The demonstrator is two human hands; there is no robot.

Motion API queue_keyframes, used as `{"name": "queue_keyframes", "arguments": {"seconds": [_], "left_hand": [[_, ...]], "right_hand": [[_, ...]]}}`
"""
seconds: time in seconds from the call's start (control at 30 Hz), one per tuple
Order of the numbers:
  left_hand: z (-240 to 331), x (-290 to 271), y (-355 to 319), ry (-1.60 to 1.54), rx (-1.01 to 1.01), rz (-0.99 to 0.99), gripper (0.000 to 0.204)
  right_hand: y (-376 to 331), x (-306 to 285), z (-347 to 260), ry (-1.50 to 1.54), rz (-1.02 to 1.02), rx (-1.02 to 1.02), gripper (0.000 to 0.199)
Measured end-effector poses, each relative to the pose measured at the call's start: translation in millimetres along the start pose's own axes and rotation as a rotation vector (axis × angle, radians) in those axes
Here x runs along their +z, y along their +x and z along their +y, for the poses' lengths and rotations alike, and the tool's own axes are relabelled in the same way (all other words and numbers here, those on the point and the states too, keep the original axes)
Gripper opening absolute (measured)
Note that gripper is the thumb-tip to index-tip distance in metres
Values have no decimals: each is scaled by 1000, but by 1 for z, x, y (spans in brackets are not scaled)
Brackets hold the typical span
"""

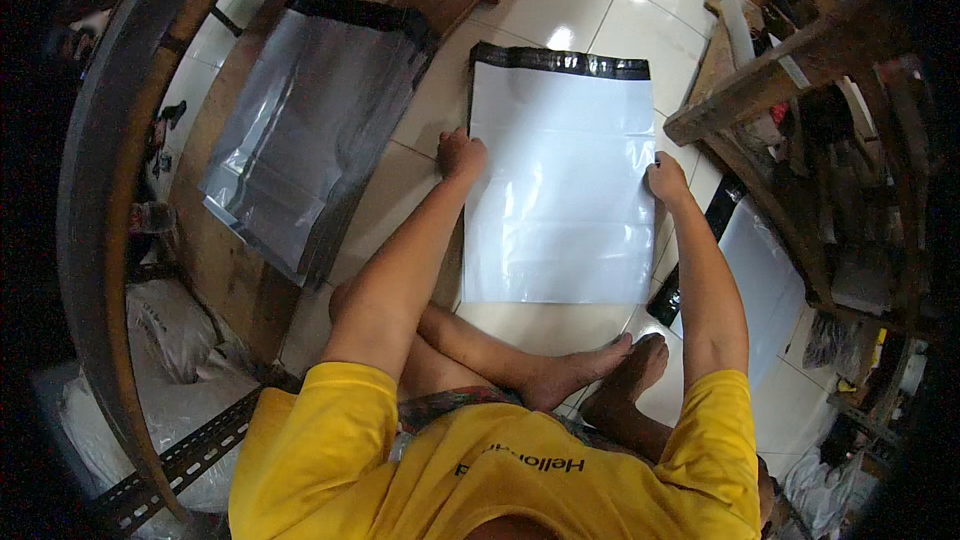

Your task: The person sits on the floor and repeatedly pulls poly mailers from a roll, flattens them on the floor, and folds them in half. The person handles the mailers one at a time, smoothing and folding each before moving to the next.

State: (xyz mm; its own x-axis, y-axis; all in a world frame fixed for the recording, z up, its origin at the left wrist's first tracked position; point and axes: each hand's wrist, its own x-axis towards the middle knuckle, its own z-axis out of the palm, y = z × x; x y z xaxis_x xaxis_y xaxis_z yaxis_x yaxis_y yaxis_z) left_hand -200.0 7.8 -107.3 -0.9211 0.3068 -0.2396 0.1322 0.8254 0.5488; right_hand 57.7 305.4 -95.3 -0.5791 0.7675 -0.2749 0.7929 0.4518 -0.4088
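Head view puts a dark curved metal rail (85, 190) at the far left of the frame, and beyond it I can make out almost nothing but shadow. Lower left, pale plastic sacks (165, 340) sit behind a slotted steel bar (190, 460), their contents hidden. Upper left of centre, a stack of grey mailer bags (300, 130) with black flaps lies on a wooden board (225, 270); I cannot count the layers.

Moving toward centre, my left hand (460, 153) is curled, knuckles pressing the left edge of the white mailer bag (560, 190), which lies flat on the floor in the middle of the frame, its black flap at the top. I cannot tell whether the fingers pinch the edge or only rest on it. My right hand (666, 180) sits at the bag's right edge, fingers tucked over it, so both hands are well apart, one on each side. My crossed bare feet (610, 365) lie just below the bag, and my yellow shirt (500, 470) fills the bottom edge.

Right of centre, another white bag (765, 290) is partly covered by my forearm and a wooden shelf frame (800, 70). The shelf's contents at the far right are too dark and cluttered to identify.

Underneath everything is a glossy cream tiled floor (590, 0), with bright glare at the top.
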Motion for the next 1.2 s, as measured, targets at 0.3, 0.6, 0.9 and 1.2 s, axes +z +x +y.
{"name": "queue_keyframes", "arguments": {"seconds": [0.3,0.6,0.9,1.2], "left_hand": [[-2,5,-8,-26,-34,72,24],[-24,16,10,115,47,-79,37],[-35,-36,-103,-40,9,-215,52],[-51,-14,-115,-2,-5,-110,42]], "right_hand": [[-9,-6,-18,-93,-29,-71,28],[-4,-3,-13,-72,-83,-87,34],[-88,-17,33,-159,-255,-4,37],[-120,-1,2,-156,-134,26,27]]}}
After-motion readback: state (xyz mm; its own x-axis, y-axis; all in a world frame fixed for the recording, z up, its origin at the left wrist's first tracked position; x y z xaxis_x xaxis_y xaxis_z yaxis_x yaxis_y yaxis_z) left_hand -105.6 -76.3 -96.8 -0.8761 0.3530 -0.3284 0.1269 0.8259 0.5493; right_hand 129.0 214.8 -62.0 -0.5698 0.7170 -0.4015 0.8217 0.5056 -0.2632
